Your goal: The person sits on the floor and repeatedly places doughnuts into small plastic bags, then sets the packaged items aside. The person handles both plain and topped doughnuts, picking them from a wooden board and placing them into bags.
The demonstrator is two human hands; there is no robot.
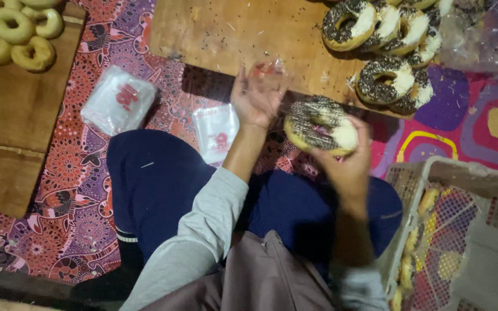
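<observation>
Upper left of frame: plain ring doughnuts (15, 31) on a wooden board (12, 109); below them, stacked clear bags (119, 99). Centre: left hand (256, 97), fingers loosely curled, pinching a clear plastic bag (272, 70), blurred. Right of centre: right hand (346, 164), fingers spread under a chocolate-sprinkled doughnut (320, 125), cupping it. Advice: hold the bag mouth wide and support the doughnut from beneath so the topping stays put. Lower right: mesh crate (462, 173).
</observation>
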